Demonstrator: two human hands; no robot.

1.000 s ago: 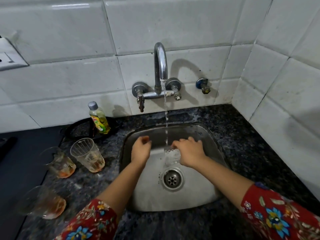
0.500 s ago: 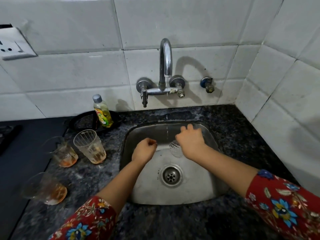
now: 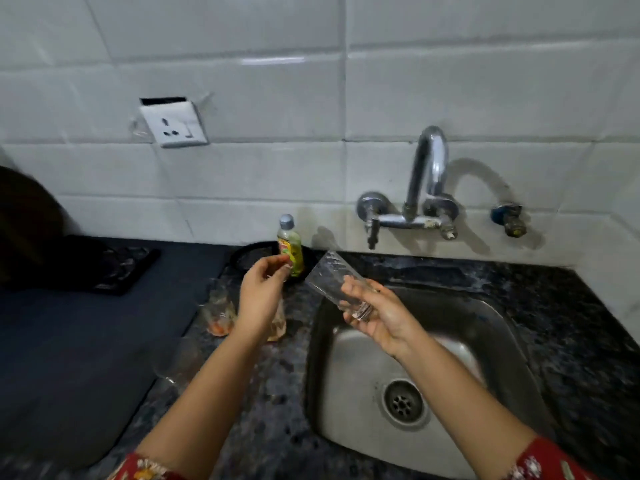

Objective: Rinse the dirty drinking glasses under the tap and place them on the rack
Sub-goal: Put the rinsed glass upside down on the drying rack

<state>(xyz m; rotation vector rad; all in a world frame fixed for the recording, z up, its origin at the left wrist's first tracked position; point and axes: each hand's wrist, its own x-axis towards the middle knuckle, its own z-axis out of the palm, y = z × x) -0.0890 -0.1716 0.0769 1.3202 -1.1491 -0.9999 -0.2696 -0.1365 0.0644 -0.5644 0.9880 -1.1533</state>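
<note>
My right hand [image 3: 379, 315] grips a clear drinking glass [image 3: 332, 277] by its base, tilted with the mouth pointing up and left, above the left rim of the steel sink [image 3: 491, 327]. My left hand [image 3: 261, 294] hovers over the counter just left of the glass, fingers loosely curled, holding nothing. Behind my left forearm stand dirty glasses with orange residue [image 3: 218, 315], partly hidden, and another blurred glass [image 3: 176, 368] lies nearer me. The tap [image 3: 427, 174] on the wall shows no running water.
A small yellow-green bottle [image 3: 291, 249] stands on a black round tray at the wall. A dark mat [image 3: 86, 341] covers the counter on the left. A wall socket [image 3: 173, 123] sits above it. The drain [image 3: 403, 403] is in the sink bottom.
The water has stopped running. My right hand has lifted the glass out of the sink and swung it left; my left hand has risen out of the sink too. The view has turned left.
</note>
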